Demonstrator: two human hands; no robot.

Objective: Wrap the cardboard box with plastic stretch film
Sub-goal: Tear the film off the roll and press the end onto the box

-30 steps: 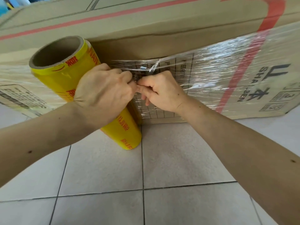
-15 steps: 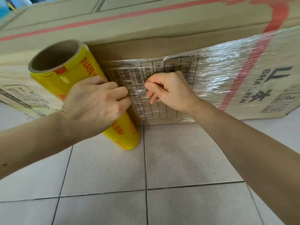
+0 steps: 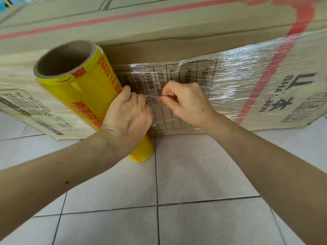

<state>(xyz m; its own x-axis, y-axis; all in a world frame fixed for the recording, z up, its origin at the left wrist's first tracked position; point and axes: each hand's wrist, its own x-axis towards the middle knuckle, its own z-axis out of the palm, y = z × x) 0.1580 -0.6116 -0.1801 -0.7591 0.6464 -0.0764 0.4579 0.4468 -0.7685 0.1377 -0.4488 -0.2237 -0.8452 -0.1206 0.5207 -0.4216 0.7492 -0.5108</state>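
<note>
Right hand (image 3: 187, 103) fingers now pinch clear stretch film (image 3: 230, 76) lower down; left hand (image 3: 127, 112) closed beside yellow roll (image 3: 85, 96), tearing continues.

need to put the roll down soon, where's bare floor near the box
Free: the tiled floor in front of the box, between both forearms. Crowded: against the box face, where the yellow roll, left hand and right hand work the film.

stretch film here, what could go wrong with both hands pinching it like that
1. The stretch film, pinched between the left hand and right hand, may tear raggedly or bunch.
2. The yellow roll leans unheld against the cardboard box and could topple or roll across the tile floor.
</note>
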